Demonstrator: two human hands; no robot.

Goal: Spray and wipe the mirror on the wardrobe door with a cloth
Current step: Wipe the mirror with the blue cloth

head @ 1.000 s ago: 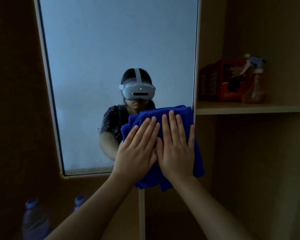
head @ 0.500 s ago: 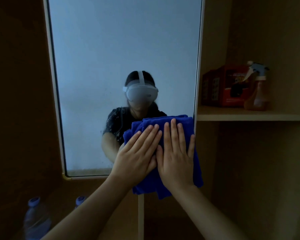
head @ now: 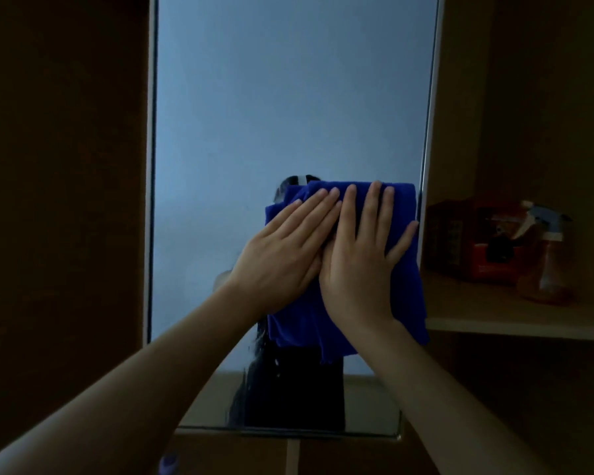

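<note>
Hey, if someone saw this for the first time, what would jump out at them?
First, the bright blue cloth pressed flat against the tall mirror by the left hand and the right hand, side by side near the mirror's right edge. Next, the orange spray bottle standing on the wooden shelf to the right, beside a red box.

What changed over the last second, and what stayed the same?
Both hands, left hand and right hand, pushed the blue cloth up the mirror along its right edge. Nothing was taken or released; palms stay flat. The spray bottle remains on the shelf.
</note>
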